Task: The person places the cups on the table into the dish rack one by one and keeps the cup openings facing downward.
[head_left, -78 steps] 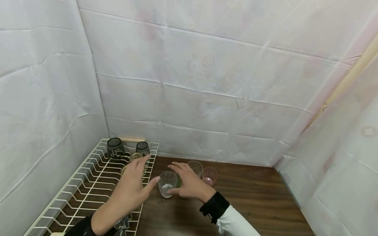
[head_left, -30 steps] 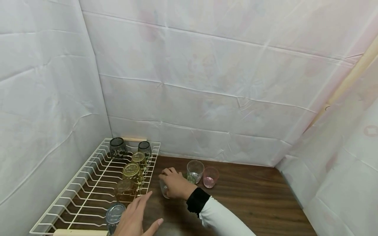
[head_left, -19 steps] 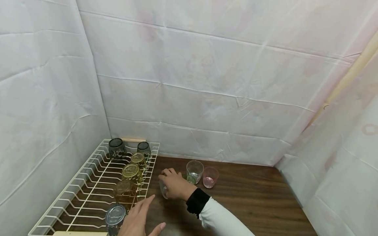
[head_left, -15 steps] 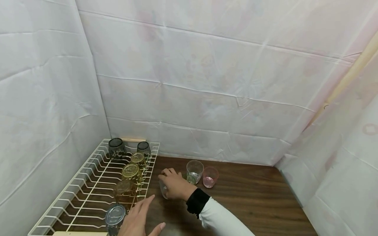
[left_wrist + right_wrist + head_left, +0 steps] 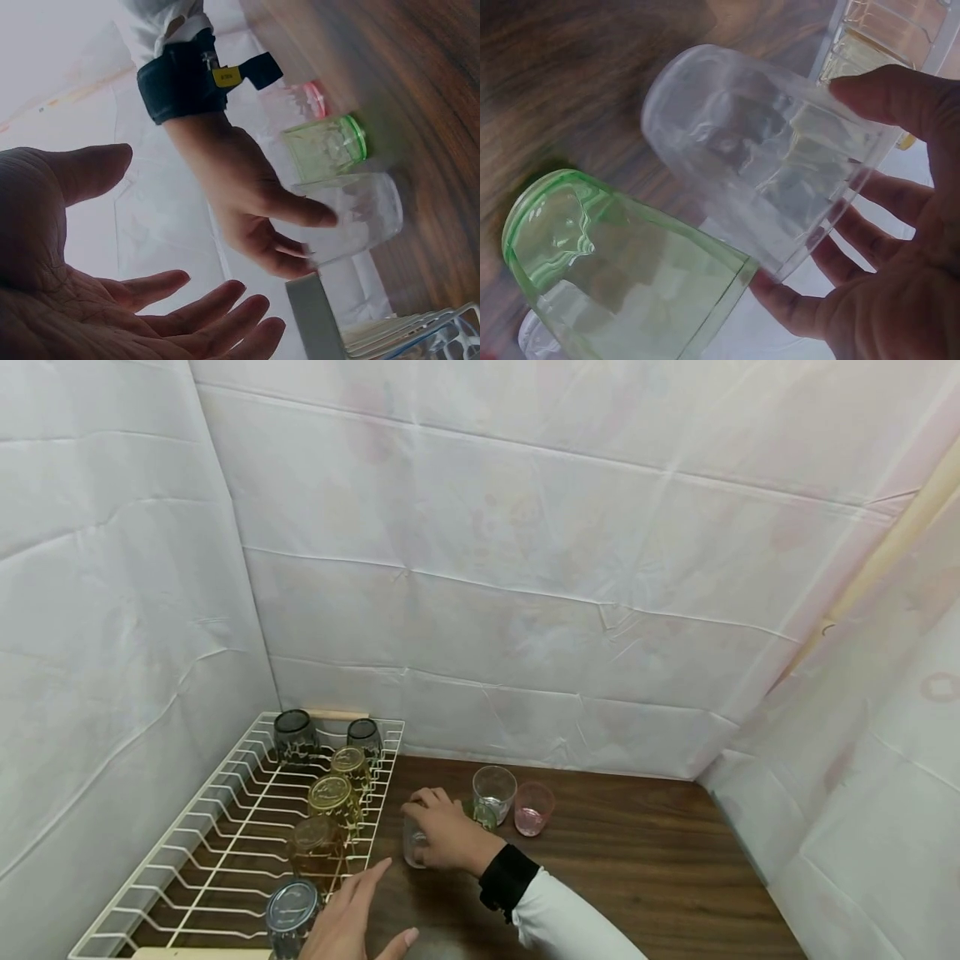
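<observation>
My right hand (image 5: 450,833) grips a clear tumbler (image 5: 413,843) near its rim from above. In the right wrist view the tumbler (image 5: 727,135) stands on the wood, with the thumb on one side and the fingers around the other. A green tumbler (image 5: 622,255) is right beside it, and one fingertip is right at its rim. My left hand (image 5: 345,918) is held with straight, spread fingers, holding nothing, close to an upside-down blue glass (image 5: 292,906) on the rack. The left wrist view shows the palm of the left hand (image 5: 97,300) facing the right hand.
A white wire dish rack (image 5: 236,835) runs along the left, bearing upside-down amber (image 5: 318,842), yellow (image 5: 332,797) and dark grey (image 5: 296,735) glasses. Behind the right hand stand another clear glass (image 5: 495,787) and a pink one (image 5: 534,808). White sheeting (image 5: 525,568) walls the wooden tabletop (image 5: 637,877).
Since the oldest frame, my right hand has come down onto the clear tumbler and taken hold of it. My left hand has drawn back from over the rack. Little moves over the last half second.
</observation>
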The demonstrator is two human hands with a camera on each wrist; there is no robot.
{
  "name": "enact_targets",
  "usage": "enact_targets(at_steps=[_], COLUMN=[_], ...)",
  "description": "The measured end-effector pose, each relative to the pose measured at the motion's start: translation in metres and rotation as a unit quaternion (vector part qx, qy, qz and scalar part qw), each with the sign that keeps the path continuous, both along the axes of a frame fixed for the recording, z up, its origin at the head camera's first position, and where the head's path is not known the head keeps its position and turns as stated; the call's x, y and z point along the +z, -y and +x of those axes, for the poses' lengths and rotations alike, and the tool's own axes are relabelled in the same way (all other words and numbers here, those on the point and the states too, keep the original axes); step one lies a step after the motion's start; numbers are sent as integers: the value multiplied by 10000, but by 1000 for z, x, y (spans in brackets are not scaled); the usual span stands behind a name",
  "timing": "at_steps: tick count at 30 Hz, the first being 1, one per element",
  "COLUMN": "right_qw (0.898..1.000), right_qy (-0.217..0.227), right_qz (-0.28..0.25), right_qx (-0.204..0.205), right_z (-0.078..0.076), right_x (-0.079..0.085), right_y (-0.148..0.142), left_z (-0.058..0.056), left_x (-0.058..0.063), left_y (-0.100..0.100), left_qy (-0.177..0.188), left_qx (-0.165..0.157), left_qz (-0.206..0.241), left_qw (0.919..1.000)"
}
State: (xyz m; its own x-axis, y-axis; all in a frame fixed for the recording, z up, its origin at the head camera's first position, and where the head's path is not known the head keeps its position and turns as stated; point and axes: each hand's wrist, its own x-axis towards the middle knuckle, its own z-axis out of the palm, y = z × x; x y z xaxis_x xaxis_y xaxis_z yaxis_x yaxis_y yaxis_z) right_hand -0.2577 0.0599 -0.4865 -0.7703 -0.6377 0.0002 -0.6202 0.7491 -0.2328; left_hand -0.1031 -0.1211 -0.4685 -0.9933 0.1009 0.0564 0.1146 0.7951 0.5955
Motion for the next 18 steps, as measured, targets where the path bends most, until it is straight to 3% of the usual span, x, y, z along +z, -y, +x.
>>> enact_targets(at_steps=[5, 10, 13, 15, 18], right_qw=[9963, 9765, 9525, 9280, 8721], right_qy=[-15, 305, 604, 790, 1089], right_qz=[-858, -2127, -2970, -3613, -4721], right_qx=[-22, -131, -305, -449, -686], right_z=[3, 14, 21, 25, 30], right_x=[5, 20, 27, 30, 34], right_y=[-6, -20, -32, -42, -61], left_z=[1, 0, 1, 2, 4], left_x=[-1, 0, 0, 0, 2], left_y=[2, 3, 3, 2, 1], left_qy=[-66, -161, -278, -454, -604], left_qx=[24, 84, 77, 96, 185], left_qz=[147, 137, 63, 77, 140], left_qw=[9999, 9997, 9996, 9989, 9979])
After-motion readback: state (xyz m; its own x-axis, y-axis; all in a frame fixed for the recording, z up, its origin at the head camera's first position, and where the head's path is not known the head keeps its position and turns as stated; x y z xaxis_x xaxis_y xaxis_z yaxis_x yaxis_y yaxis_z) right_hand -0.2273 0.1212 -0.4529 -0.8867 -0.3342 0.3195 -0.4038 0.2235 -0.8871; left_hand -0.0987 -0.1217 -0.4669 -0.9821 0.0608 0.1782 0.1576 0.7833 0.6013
